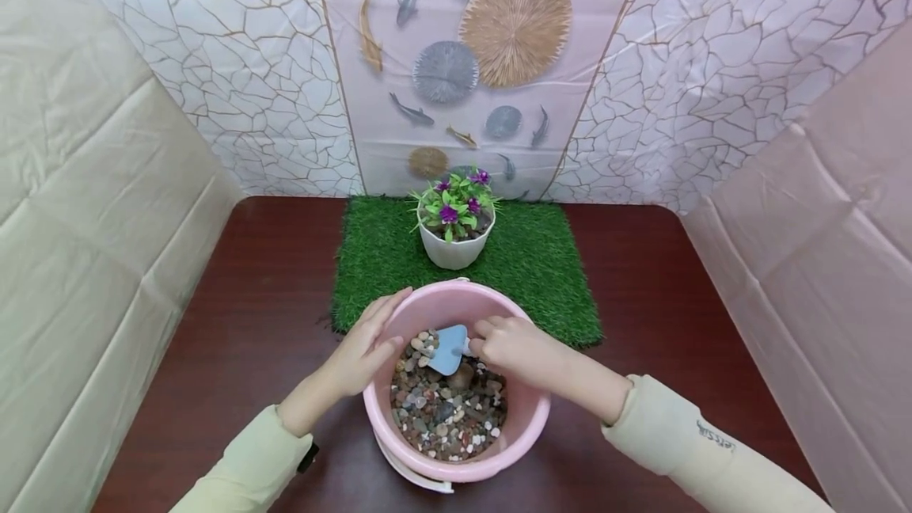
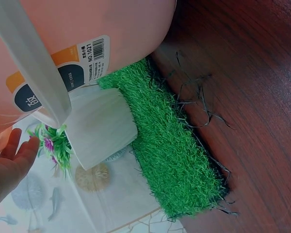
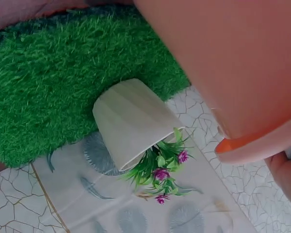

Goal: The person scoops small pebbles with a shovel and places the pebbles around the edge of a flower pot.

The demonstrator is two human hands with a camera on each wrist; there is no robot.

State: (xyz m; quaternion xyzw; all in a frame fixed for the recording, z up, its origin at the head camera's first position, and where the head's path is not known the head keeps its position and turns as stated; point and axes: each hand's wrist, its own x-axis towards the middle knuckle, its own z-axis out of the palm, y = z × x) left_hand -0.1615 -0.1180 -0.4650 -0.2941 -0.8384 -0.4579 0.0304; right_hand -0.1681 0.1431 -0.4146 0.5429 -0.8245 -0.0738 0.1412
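Note:
A pink bucket (image 1: 529, 438) holds multicoloured pebbles (image 1: 445, 418). Inside it, my right hand (image 1: 518, 348) grips a small shovel (image 1: 449, 350) with a light blue blade by its pale handle, mostly hidden under the fingers. Pale pebbles lie at the blade's left edge. My left hand (image 1: 366, 345) rests at the bucket's left rim, fingers extended along it and thumb reaching over the inside. In the left wrist view, the fingers of that hand (image 2: 12, 162) look straight beside the bucket wall. Only a small part of the right hand (image 3: 287, 177) shows past the rim in the right wrist view.
Behind the bucket, a white pot (image 1: 456, 252) with a purple-flowered plant (image 1: 459, 204) stands on a green grass mat (image 1: 541, 260). The bucket's white handle (image 1: 413, 475) hangs at its front. Dark red wood tabletop (image 1: 271, 260) lies around, with fabric walls at the sides and back.

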